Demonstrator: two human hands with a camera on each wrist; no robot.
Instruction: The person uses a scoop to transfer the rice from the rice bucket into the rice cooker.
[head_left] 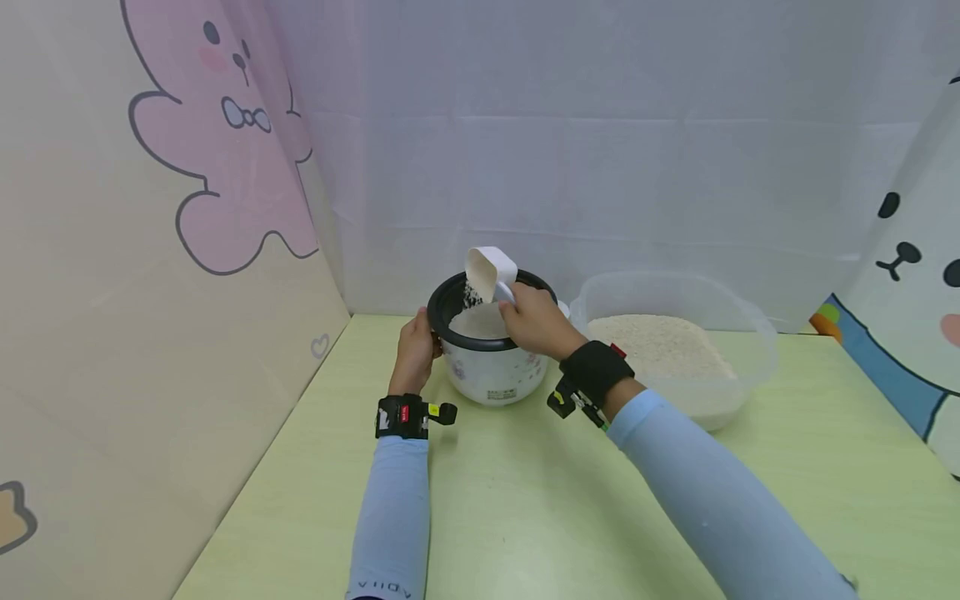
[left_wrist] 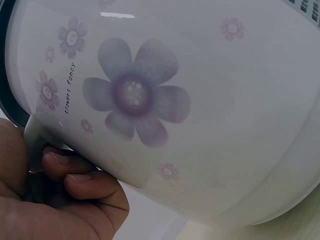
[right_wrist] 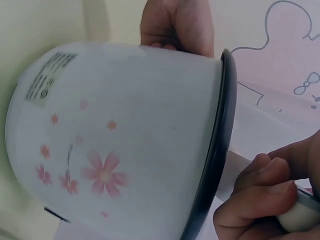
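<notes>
A white rice cooker (head_left: 491,379) with a flower print and black rim stands lidless on the table. My left hand (head_left: 415,354) holds its left side; in the left wrist view the fingers (left_wrist: 92,187) curl round a side handle (left_wrist: 40,140) just below the rim. Over the cooker's mouth, my right hand (head_left: 543,323) grips a white measuring cup (head_left: 504,262) by its handle. The cup is tipped to the left, and grains of rice (head_left: 472,295) fall from it into the cooker. In the right wrist view the curled right fingers (right_wrist: 255,200) show beside the cooker's rim.
A clear plastic tub (head_left: 761,350) of rice (head_left: 660,346) stands right of the cooker, partly behind my right wrist. Pale curtains with cartoon animals (head_left: 232,167) hang behind and beside the light green table (head_left: 495,517).
</notes>
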